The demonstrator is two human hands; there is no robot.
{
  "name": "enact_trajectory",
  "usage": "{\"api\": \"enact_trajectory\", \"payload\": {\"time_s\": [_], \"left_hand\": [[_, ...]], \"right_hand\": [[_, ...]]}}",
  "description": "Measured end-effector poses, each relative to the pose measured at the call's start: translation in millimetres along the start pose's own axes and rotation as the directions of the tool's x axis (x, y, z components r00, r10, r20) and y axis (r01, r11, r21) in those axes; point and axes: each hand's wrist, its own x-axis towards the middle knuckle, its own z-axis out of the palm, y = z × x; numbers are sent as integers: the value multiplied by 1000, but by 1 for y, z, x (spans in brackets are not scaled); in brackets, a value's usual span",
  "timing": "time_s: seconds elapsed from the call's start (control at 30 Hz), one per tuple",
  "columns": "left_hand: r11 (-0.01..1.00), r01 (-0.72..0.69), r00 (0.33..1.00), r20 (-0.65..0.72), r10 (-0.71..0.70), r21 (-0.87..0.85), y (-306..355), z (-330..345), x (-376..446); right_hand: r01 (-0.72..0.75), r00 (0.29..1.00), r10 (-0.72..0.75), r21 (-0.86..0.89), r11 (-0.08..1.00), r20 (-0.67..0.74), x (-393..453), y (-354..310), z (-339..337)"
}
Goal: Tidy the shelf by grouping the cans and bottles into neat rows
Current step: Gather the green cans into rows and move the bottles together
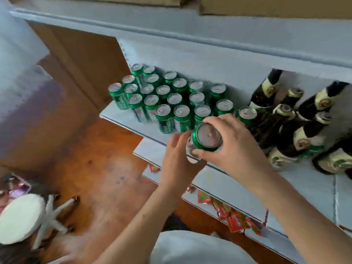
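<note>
About 24 green cans (175,99); roughly seven bottles (285,128).

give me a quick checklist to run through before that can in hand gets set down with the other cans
1. Grip on the held can: ok, the right hand wraps it from the right and the left hand holds its lower side.
2. Can upright: ok, its silver top faces up.
3. Free spot in the front row: cannot tell, the hands hide the shelf edge there.
4. Standing green cans upright: ok, none looks toppled.
5. Dark bottles at the right: not ok, they lean and crowd together, one green can touching them.
</note>
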Motion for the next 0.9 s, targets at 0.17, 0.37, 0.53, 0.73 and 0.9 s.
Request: {"api": "enact_trajectory", "payload": {"time_s": [0.17,0.37,0.53,0.73,0.9], "left_hand": [[978,187,969,-143,-199,-96,-87,-48,27],[914,307,900,-231,-369,-265,-176,-106,86],[833,443,825,-212,-523,-331,-230,-129,152],[849,484,851,-114,-513,-213,-259,-117,183],[847,506,854,-40,-518,-165,-260,-121,185]], "right_hand": [[64,993,-63,-4,998,104,77,-52,103],[80,968,-92,61,995,233,169,-97,185],[35,994,-46,115,993,97,188,-103,210],[-45,997,41,62,997,71,184,-82,224],[-100,995,102,96,990,-19,191,-81,217]]}}
